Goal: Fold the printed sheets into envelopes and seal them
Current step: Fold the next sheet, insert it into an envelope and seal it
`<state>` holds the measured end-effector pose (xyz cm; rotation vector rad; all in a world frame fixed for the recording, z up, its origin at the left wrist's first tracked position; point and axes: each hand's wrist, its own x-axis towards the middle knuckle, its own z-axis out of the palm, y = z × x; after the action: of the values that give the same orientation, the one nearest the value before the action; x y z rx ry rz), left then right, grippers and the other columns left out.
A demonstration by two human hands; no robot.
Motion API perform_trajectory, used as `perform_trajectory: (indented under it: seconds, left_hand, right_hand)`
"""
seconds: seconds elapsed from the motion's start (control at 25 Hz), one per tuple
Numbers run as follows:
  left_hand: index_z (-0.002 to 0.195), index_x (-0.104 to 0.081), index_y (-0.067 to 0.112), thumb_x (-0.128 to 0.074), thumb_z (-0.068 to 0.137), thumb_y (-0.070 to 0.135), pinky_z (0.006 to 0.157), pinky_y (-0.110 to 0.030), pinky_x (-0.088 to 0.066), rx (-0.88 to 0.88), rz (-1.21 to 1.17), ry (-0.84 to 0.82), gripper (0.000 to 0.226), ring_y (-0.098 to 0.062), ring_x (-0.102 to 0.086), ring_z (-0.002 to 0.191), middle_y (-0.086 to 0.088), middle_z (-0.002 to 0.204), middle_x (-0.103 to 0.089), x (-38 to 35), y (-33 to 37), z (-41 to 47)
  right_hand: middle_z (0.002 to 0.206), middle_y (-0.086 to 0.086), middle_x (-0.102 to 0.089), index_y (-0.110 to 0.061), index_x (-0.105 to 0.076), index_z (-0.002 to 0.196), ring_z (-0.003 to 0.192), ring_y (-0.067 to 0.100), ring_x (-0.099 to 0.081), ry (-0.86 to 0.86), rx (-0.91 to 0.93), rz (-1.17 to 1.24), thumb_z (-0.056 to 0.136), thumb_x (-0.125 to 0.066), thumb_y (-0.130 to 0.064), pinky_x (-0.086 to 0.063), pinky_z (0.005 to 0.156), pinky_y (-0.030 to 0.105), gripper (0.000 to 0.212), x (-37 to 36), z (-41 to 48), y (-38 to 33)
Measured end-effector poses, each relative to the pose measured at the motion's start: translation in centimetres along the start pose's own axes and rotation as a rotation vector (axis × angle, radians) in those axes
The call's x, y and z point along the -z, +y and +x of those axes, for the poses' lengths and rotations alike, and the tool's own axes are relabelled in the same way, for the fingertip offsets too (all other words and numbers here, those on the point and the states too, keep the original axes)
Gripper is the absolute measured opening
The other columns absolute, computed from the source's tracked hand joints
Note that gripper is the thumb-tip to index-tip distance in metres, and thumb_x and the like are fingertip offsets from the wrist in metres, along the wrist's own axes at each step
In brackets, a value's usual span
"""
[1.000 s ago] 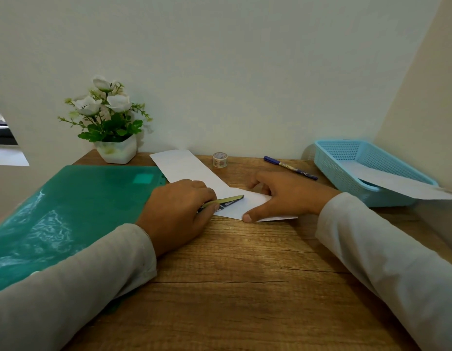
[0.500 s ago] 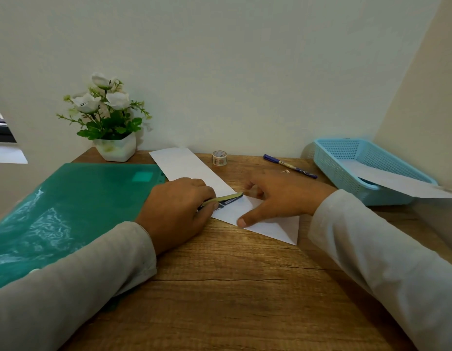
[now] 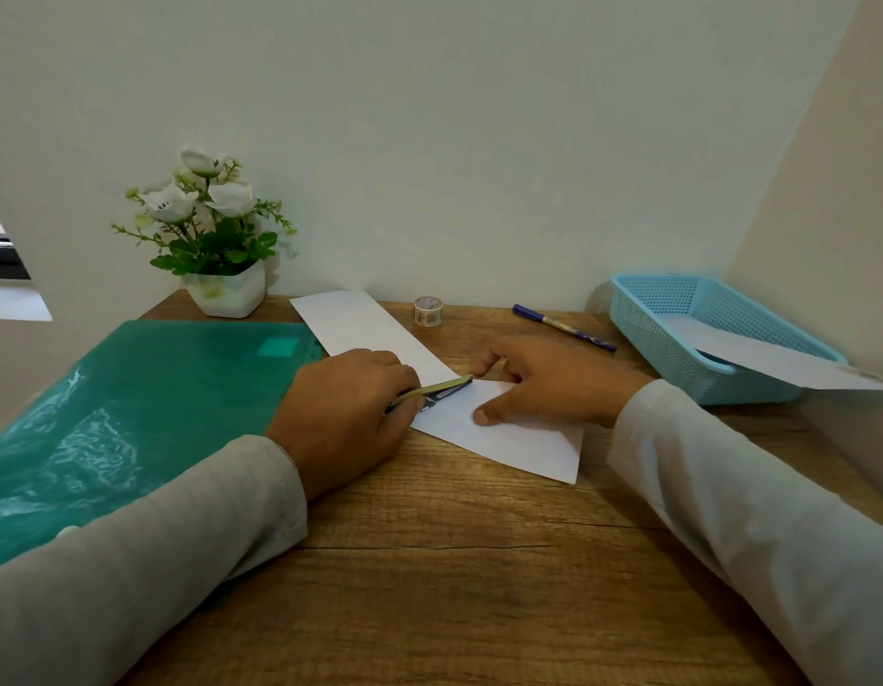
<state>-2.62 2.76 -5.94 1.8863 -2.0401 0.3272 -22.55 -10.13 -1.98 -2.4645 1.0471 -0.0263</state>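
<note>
White sheet (image 3: 518,443) on wooden desk (image 3: 454,561); left hand (image 3: 345,413) grips flat tool (image 3: 437,388) at fold; right hand (image 3: 553,383) flat, pressing sheet.

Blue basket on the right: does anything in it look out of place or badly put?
Yes. The white sheet in the blue basket lies tilted, not flat inside. One end rests in the basket; the other rides over the rim and sticks out to the right, past the picture's edge.
</note>
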Motion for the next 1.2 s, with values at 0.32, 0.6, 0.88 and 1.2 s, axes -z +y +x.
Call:
perform_trajectory:
  seconds: [0.32,0.6,0.88,1.2]
  left_hand:
    - [0.131,-0.059,0.031,-0.042,0.102,0.043,0.086,-0.027,-0.049,0.026,-0.049,0.020,0.035,-0.014,-0.062,0.104,0.007,0.119,-0.069,0.1,0.1,-0.1]
    - [0.144,-0.046,0.034,-0.047,0.101,0.040,0.084,-0.027,-0.050,-0.007,-0.065,0.028,0.042,-0.017,-0.065,0.106,0.005,0.124,-0.069,0.4,0.6,-0.1]
    - [0.133,-0.045,0.033,-0.043,0.105,0.032,0.080,-0.022,-0.050,0.019,-0.108,-0.029,0.029,-0.013,-0.063,0.101,0.006,0.127,-0.064,0.9,1.0,0.3]
    - [0.132,-0.063,0.029,-0.049,0.102,0.028,0.093,-0.028,-0.051,-0.063,-0.212,0.003,0.033,-0.013,-0.062,0.112,0.007,0.126,-0.068,-0.3,-0.3,0.0]
  right_hand:
    - [0.096,-0.004,-0.071,-0.030,-0.068,0.102,0.088,0.015,-0.068,-0.145,-0.043,0.157,0.081,-0.085,-0.018,-0.052,0.072,0.028,0.030,3.2,-1.1,4.7]
    - [0.108,0.009,-0.074,-0.013,-0.073,0.119,0.089,0.018,-0.069,-0.309,0.048,0.607,0.096,-0.067,-0.029,-0.055,0.069,0.025,0.029,1.6,-0.9,2.7]
    - [0.088,0.010,-0.075,-0.015,-0.083,0.090,0.074,0.022,-0.069,-0.064,-0.042,0.570,0.085,-0.058,-0.065,-0.056,0.070,0.030,0.056,1.5,-1.1,3.6]
    - [0.080,0.012,-0.075,-0.010,-0.080,0.071,0.061,0.020,-0.070,0.152,-0.102,0.866,0.084,-0.057,-0.060,-0.054,0.048,0.023,0.056,3.5,-3.0,5.4]
